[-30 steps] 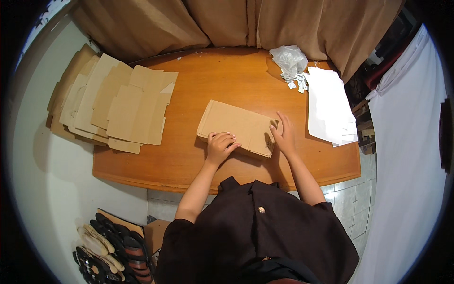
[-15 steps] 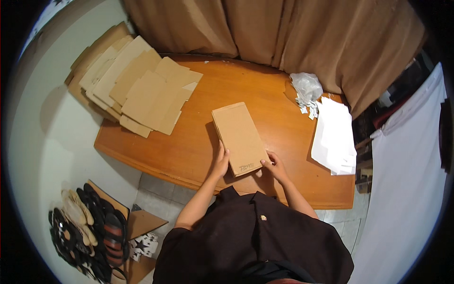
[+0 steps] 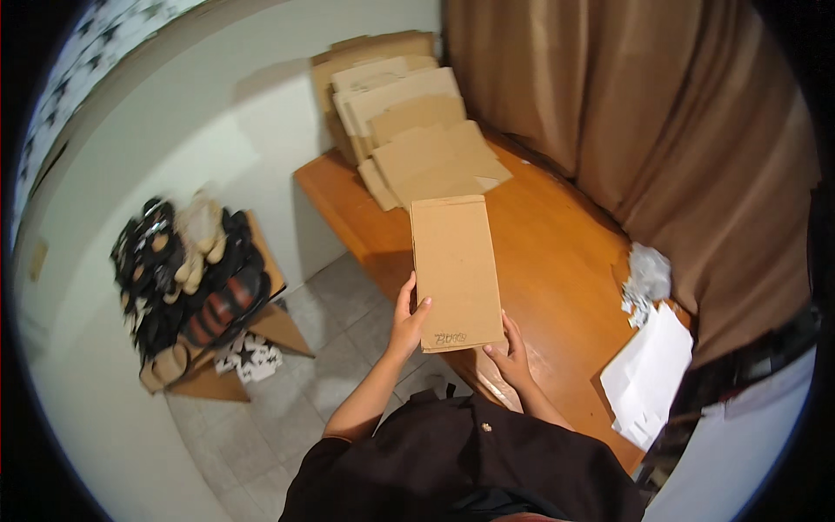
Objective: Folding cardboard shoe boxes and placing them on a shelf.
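A closed brown cardboard box (image 3: 457, 270), long and narrow with a dark marking near its near end, is between my two hands. My left hand (image 3: 407, 324) grips its left side near the lower corner, thumb along the top. At the lower right corner my right hand (image 3: 511, 355) holds the box, fingers at the side and thumb at the near edge. The box is over the left edge of the wooden table (image 3: 557, 331), seemingly lifted. Its underside is hidden.
Flattened cardboard pieces (image 3: 426, 157) are piled at the table's far left end, against the wall. White paper sheets (image 3: 648, 378) and a clear plastic bag (image 3: 648, 274) with small paper bits lie at the right, by a brown curtain (image 3: 609, 113). Shoes and sandals (image 3: 222, 309) sit on cardboard at left.
My view has swung left, and my body has turned with the box toward the table's left edge. Both hands keep their hold. The box now appears raised off the table.
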A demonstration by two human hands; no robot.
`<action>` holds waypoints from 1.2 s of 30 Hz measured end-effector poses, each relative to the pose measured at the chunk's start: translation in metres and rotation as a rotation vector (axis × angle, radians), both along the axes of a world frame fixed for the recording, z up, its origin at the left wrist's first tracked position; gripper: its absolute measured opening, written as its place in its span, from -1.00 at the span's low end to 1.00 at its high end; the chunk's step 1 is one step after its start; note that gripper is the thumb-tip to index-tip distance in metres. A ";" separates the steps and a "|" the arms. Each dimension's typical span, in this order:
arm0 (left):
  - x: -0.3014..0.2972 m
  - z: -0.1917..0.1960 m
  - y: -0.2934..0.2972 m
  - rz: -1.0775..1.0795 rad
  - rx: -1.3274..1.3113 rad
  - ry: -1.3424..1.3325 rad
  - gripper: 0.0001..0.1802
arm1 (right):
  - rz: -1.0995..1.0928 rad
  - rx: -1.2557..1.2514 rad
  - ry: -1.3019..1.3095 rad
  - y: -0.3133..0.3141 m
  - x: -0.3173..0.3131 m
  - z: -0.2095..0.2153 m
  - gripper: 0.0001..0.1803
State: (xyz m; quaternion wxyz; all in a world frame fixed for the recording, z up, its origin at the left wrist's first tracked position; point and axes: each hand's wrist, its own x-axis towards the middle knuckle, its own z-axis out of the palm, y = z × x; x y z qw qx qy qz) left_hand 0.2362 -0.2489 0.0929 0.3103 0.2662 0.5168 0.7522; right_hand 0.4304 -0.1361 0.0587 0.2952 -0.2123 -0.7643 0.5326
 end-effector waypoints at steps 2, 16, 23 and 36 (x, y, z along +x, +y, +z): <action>0.007 0.015 -0.035 0.137 -0.030 0.024 -0.38 | 0.047 0.178 -0.038 -0.016 -0.008 0.018 -0.19; 0.077 0.067 -0.262 0.731 0.229 -0.011 -0.56 | 0.776 0.022 0.455 -0.174 -0.089 0.051 -0.24; 0.102 0.081 -0.370 0.855 0.040 0.356 -0.52 | 1.001 -0.104 0.569 -0.263 -0.128 0.083 -0.32; 0.102 0.127 -0.574 1.209 -0.219 0.915 -0.17 | 1.290 -0.066 0.668 -0.497 -0.169 0.162 -0.32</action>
